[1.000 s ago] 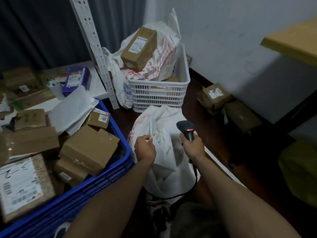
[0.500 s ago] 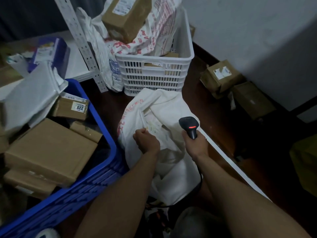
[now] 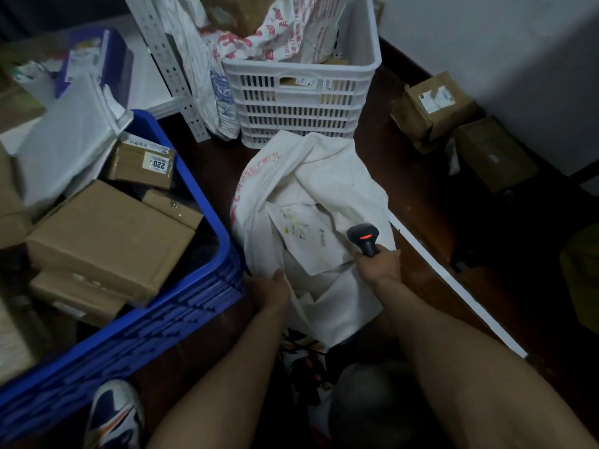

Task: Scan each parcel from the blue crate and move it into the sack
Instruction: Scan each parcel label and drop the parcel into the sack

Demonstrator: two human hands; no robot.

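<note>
The blue crate [image 3: 181,319] at my left holds several brown cardboard parcels, among them a large box [image 3: 107,238] and a small one labelled 220 [image 3: 139,163]. The white sack [image 3: 324,176] stands open on the floor to the right of the crate. A flat white parcel [image 3: 304,234] with a printed label lies inside its mouth. My left hand [image 3: 270,288] is at the sack's near left rim, thumb on the cloth and fingers hidden under it. My right hand [image 3: 379,264] grips a black scanner [image 3: 364,238] with a red light, just right of the parcel.
A white slatted basket [image 3: 298,102] stuffed with printed bags stands behind the sack. A perforated metal shelf post [image 3: 168,66] rises left of the basket. Brown boxes [image 3: 434,105] lie by the wall at the right. My shoe [image 3: 113,413] is beside the crate.
My left hand let go of the white parcel, which now lies in the sack, and drew back to the sack's near rim. The view tilted further down.
</note>
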